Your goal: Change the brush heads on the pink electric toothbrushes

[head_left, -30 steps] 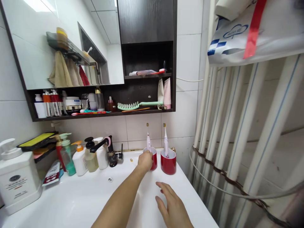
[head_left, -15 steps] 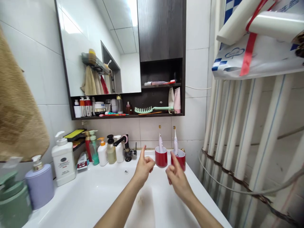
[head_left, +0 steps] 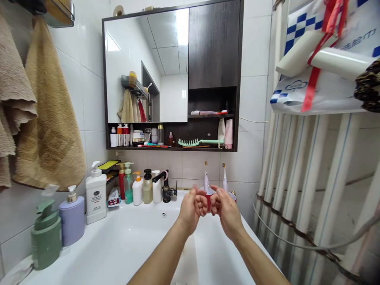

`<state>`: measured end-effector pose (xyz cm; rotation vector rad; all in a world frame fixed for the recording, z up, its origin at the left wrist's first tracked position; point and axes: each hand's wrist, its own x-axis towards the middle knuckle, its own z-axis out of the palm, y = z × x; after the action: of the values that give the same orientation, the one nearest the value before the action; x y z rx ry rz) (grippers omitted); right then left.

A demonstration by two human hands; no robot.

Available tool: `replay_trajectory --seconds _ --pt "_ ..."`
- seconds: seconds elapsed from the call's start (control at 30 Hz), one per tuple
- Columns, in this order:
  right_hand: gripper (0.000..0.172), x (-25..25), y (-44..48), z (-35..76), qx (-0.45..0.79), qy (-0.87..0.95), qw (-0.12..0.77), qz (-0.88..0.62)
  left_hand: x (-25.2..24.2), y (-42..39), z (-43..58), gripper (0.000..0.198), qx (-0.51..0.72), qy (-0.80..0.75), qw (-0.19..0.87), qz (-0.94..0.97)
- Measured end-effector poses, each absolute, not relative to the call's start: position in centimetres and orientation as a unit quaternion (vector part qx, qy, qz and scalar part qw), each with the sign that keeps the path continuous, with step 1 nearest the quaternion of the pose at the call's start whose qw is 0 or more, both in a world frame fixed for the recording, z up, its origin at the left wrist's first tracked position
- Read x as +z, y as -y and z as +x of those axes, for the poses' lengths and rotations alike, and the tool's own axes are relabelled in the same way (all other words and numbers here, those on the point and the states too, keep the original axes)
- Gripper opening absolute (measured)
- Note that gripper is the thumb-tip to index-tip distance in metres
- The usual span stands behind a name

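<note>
1. We hold our left hand point(head_left: 191, 210) above the sink point(head_left: 127, 241), its fingers half-curled and empty.
2. Our right hand point(head_left: 228, 213) faces it closely, its fingers loosely bent, also empty.
3. Our forearms point(head_left: 164, 253) slant inward.
4. Beyond our hands we see the partly hidden red cup point(head_left: 209, 202), an upright toothbrush point(head_left: 206, 181) inside.

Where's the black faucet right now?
In the head view, the faucet stands just left of centre at the back of the sink, between a white bottle on its left and a red cup on its right.
</note>
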<state>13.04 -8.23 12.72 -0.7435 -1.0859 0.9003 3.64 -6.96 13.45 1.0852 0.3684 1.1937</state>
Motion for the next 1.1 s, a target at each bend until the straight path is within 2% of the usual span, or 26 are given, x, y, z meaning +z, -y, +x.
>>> replay_trajectory --seconds 0.1,0.27,0.37,0.43,0.5,0.63,0.77,0.93,1.1 --pt "0.039 12.9 7.8 13.0 0.403 0.475 0.697 -0.355 13.8 6.5 4.0 0.054 0.491 -0.199 0.709 0.466" --pt "0.046 12.4 6.9 13.1 0.374 0.504 0.658 -0.415 14.0 6.1 5.2 0.058 0.46 -0.227 0.708 0.486" --pt "0.045 11.2 5.2 14.7 0.243 0.564 0.591 -0.523 12.7 5.9 5.3 0.058 0.461 -0.266 0.696 0.482" --pt "0.04 10.3 3.6 16.7 0.095 0.588 0.504 -0.626 10.9 5.6 5.0 0.057 0.464 -0.309 0.682 0.473" --pt "0.026 9.3 1.9 19.0 0.024 0.564 0.47 -0.678 8.2 5.3 4.5 0.054 0.453 -0.348 0.677 0.464" --pt "0.035 7.1 -0.9 23.1 -0.016 0.518 0.413 -0.748 2.0 4.6 3.6 0.054 0.42 -0.424 0.657 0.461" --pt "0.023 5.6 -2.0 24.4 -0.01 0.544 0.349 -0.763 -2.0 3.8 2.8 0.055 0.381 -0.455 0.605 0.532" --pt "0.023 5.3 0.2 23.9 -0.032 0.582 0.304 -0.753 -2.2 3.2 2.0 0.039 0.399 -0.486 0.554 0.546" --pt "0.023 5.2 4.3 21.4 -0.051 0.641 0.28 -0.713 1.4 3.2 2.8 0.016 0.457 -0.472 0.465 0.593"
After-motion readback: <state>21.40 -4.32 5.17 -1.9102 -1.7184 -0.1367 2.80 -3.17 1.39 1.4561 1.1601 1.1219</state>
